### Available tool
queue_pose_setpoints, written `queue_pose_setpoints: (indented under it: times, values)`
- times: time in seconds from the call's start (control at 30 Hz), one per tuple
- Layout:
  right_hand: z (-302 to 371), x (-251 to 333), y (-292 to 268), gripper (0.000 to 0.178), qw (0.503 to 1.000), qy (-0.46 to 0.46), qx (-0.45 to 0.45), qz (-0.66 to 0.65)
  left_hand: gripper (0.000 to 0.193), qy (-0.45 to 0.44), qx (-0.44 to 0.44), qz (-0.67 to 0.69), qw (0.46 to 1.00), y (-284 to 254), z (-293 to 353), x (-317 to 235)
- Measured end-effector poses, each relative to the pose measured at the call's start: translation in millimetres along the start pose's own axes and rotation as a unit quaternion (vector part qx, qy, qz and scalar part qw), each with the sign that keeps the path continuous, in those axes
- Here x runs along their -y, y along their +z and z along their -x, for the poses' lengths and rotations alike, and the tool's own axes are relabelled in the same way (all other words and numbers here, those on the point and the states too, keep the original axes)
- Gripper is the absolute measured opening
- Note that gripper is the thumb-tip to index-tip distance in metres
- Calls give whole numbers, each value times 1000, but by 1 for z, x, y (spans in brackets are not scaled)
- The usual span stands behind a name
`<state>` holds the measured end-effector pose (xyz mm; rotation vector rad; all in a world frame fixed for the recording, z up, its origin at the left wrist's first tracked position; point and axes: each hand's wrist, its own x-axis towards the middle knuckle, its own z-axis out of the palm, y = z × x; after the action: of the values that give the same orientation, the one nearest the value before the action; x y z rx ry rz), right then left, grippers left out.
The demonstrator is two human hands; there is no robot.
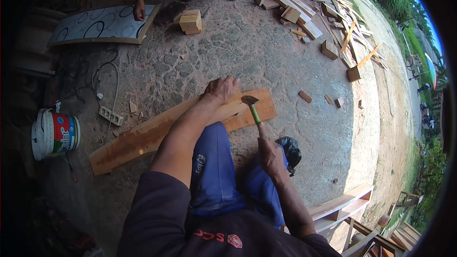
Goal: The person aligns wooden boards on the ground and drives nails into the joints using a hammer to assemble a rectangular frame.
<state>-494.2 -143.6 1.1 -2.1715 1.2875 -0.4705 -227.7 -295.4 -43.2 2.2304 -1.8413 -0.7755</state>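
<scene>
A hammer (pixel 255 114) with a dark metal head and a green and wooden handle is in my right hand (pixel 271 157), fingers wrapped round the handle's lower part. Its head is over the right end of the woodwork in front of me. My left hand (pixel 222 89) grips the top edge of a long wooden board (pixel 138 143), fingers curled over it. That board stretches to the lower left, and a shorter flat board (pixel 266 104) lies against its right end. The left fingertips are partly hidden, so whether they also pinch something small cannot be seen.
A person's hand (pixel 139 11) touches a patterned panel (pixel 100 23) at the far left. Nearby are stacked wood blocks (pixel 191 21), a power strip (pixel 111 115) and a white bucket (pixel 44 135). Scrap wood (pixel 297 12) is heaped at the far right; a wooden frame (pixel 342 204) stands near right.
</scene>
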Motion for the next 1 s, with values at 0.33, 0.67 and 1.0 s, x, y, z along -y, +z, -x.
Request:
queue_pose_setpoints:
  times: [0.33,0.67,1.0]
  values:
    - [-30,73,-96,64,971,-115,-201,-55,52,-20,6,-2,1000,-4,9,15]
    - [-27,-5,-10,69,997,11,-50,-52,52,5,33,-5,999,0,-6,-2]
    - [-3,15,-25,50,975,-90,-201,5,51,15,4,9,1000,-4,-9,-5]
